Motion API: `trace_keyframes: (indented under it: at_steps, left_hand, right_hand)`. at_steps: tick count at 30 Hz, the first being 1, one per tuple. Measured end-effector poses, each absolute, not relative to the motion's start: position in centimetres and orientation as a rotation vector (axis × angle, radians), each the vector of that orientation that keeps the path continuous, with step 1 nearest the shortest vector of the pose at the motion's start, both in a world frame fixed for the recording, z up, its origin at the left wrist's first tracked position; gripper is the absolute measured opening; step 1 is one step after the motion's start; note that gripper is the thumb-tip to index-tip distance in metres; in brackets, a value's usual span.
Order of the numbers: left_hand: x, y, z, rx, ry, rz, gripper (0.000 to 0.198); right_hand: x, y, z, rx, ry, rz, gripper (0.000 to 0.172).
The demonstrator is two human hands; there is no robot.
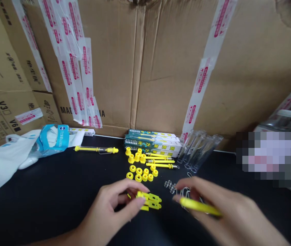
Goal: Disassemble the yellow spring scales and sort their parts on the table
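My left hand (119, 201) pinches a small yellow plastic part (140, 194) between thumb and fingertips. Flat yellow pieces with slotted ends (155, 201) stick out just past those fingertips. My right hand (219, 205), blurred by motion, is closed on a yellow plastic rod (199, 206). Its fingertips hover by a pile of wire hooks (186, 193), partly hidden behind the hand. Small metal coils (169, 186) lie just left of these fingers. Beyond both hands are yellow ring-like caps (139, 171), taller flanged caps (137, 157) and several yellow rods with metal springs (162, 161).
Printed spring-scale boxes (153, 141) stack against the cardboard wall (173, 68). Clear plastic tubes (201, 150) stand to their right. An assembled tube spring scale (96, 149) lies left on the black tabletop (58, 191). White and blue plastic packaging (55, 140) sits at far left.
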State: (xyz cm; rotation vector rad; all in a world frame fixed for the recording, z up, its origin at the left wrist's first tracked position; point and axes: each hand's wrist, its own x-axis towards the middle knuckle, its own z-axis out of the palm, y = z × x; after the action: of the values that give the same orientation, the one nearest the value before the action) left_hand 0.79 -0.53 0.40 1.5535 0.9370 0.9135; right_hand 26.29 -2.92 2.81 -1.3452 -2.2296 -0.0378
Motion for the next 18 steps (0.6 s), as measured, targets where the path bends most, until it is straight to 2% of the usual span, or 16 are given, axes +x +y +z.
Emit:
trace_keyframes:
  at_steps: [6,13,18]
  left_hand:
    - [-1.8,3.6,0.7,1.785,1.157,1.002,0.022]
    - [-3.7,6.2,0.4,2.050,1.410,0.939,0.023]
    - [-3.9,6.6,-0.2,2.146,1.365,0.891,0.021]
  right_hand:
    - [32.6,1.2,0.5,-1.994,-2.087,-0.274,0.026]
    - [32.4,2.2,-1.6,-2.107,-2.098,-0.290,0.022]
    - [32.3,2.3,-1.4,-2.146,-2.081,-0.252,0.024]
